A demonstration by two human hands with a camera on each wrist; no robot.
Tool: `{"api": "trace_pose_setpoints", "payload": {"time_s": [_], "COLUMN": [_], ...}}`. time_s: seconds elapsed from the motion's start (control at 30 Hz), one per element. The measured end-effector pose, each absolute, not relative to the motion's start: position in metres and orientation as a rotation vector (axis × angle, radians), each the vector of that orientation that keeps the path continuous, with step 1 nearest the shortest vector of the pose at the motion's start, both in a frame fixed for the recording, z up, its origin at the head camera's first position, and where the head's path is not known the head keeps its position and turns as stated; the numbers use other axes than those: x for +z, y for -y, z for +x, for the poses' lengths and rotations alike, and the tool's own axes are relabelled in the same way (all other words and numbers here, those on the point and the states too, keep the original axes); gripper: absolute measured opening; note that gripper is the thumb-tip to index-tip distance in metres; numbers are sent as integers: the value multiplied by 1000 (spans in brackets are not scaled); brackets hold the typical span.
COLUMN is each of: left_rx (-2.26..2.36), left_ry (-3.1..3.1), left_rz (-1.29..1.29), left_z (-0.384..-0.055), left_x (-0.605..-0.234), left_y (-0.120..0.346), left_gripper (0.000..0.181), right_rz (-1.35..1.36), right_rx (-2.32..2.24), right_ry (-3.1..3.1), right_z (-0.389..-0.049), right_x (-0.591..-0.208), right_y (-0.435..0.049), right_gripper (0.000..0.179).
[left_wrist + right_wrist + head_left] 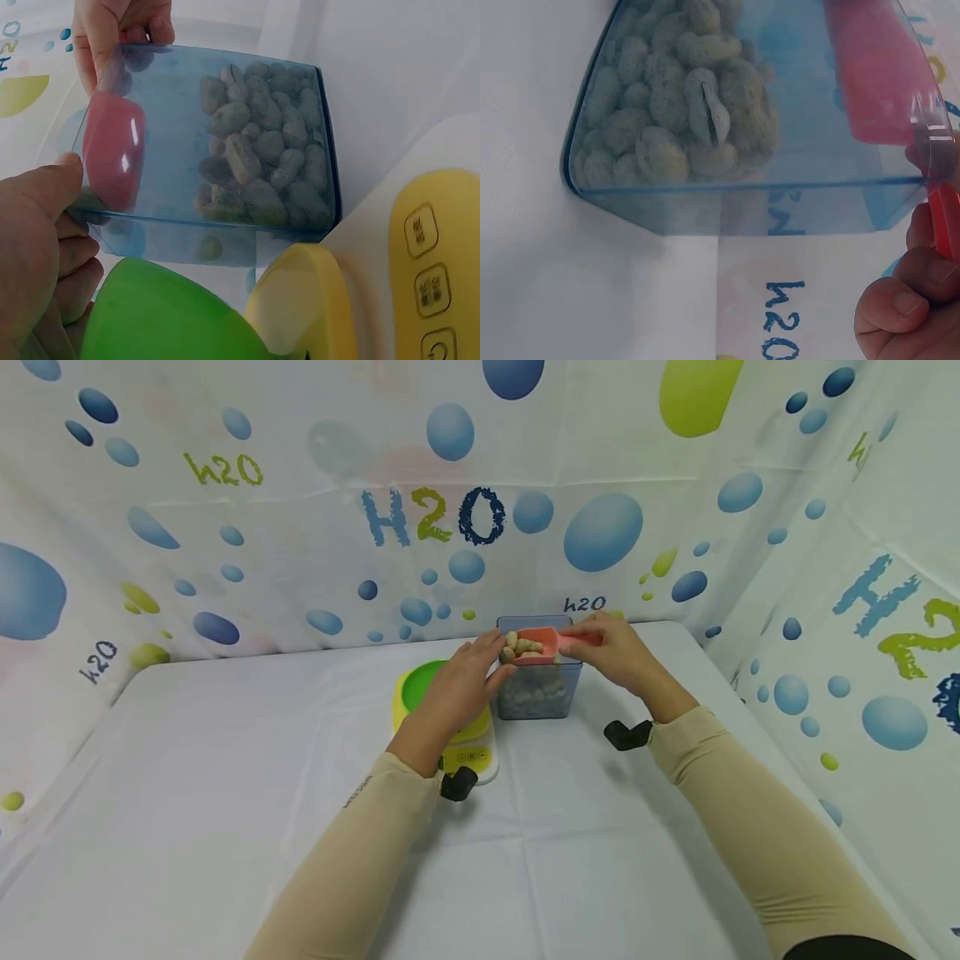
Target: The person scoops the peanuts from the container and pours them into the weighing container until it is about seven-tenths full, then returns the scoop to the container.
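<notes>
A white backdrop (285, 552) printed with blue and green blobs and "H2O" lettering stands behind a desk (202, 793) covered in white cloth. On the desk, left of centre, is a yellow-and-white scale (472, 757), with its buttons on the near side. A green bowl (420, 683) sits on top of it, partly hidden by an arm. The left hand (468, 681) reaches over the scale to the upper left edge of a clear bluish container (534, 697). Its grip is loose, thumb apart from the fingers; whether it presses on the rim I cannot tell. The container stands upright just right of the scale, its lower part filled with peanuts (262, 135) in their shells. In the container's mouth, above that pile, a pinkish-red scoop (549, 643) carries more peanuts, some bunched at its left end near the left fingertips. At the right, the right hand (615, 652) has a closed grip, fingers and thumb pinching the scoop's handle by the container's right rim. Both arms wear beige sleeves (757, 835).
</notes>
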State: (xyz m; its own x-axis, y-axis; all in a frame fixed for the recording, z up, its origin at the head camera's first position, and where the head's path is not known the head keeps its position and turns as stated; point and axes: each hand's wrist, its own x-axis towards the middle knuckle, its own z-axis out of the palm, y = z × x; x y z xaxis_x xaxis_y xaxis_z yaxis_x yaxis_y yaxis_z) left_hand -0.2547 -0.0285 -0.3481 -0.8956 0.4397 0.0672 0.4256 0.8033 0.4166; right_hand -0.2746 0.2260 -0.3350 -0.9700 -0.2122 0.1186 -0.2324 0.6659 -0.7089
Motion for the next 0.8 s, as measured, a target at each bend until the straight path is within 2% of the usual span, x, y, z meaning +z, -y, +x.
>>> {"api": "trace_pose_setpoints", "payload": {"time_s": [0.4, 0.8], "left_rx": [416, 493], "left_ry": [-3051, -3007], "left_rz": [818, 748], "left_z": [-252, -253], "left_x": [-345, -344], "left_y": [26, 27], "left_gripper": [62, 63], "right_rz": [357, 301], "right_rx": [1250, 1325], "right_ry": [2835, 2843], "right_z": [-275, -273], "right_x": [-339, -337], "right_y": [-226, -232], "right_gripper": [40, 47]}}
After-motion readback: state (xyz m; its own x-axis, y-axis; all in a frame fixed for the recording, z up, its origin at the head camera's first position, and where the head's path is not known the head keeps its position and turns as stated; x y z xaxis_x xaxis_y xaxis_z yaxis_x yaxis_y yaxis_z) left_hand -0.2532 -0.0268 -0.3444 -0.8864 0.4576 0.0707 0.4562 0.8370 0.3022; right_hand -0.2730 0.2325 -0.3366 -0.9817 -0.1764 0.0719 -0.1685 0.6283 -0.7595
